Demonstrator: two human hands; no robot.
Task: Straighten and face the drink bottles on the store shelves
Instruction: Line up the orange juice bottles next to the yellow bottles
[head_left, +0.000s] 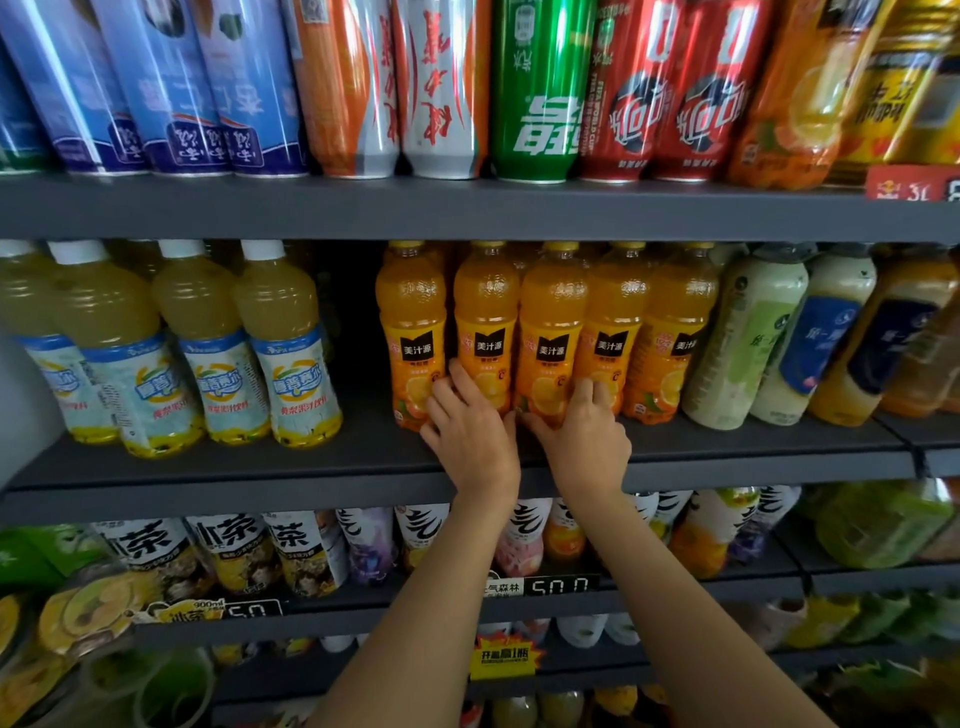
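Observation:
Several orange juice bottles with yellow caps and black-patch labels stand in a row on the middle shelf (208, 467), labels facing out. My left hand (467, 426) grips the base of the second orange bottle (485, 306), with its fingers reaching in beside the first orange bottle (413, 312). My right hand (582, 434) grips the base of the third orange bottle (551, 322), fingers curled toward the fourth orange bottle (613, 312). The two thumbs nearly touch between the two bottles. The bases of both held bottles are hidden by my hands.
Pale yellow juice bottles (280, 338) with white caps stand to the left, across a dark gap (353, 364). Milky drink bottles (748, 332) lean at the right. Tall cans (535, 88) fill the upper shelf. Tea bottles (228, 551) and price tags (558, 586) line the lower shelf.

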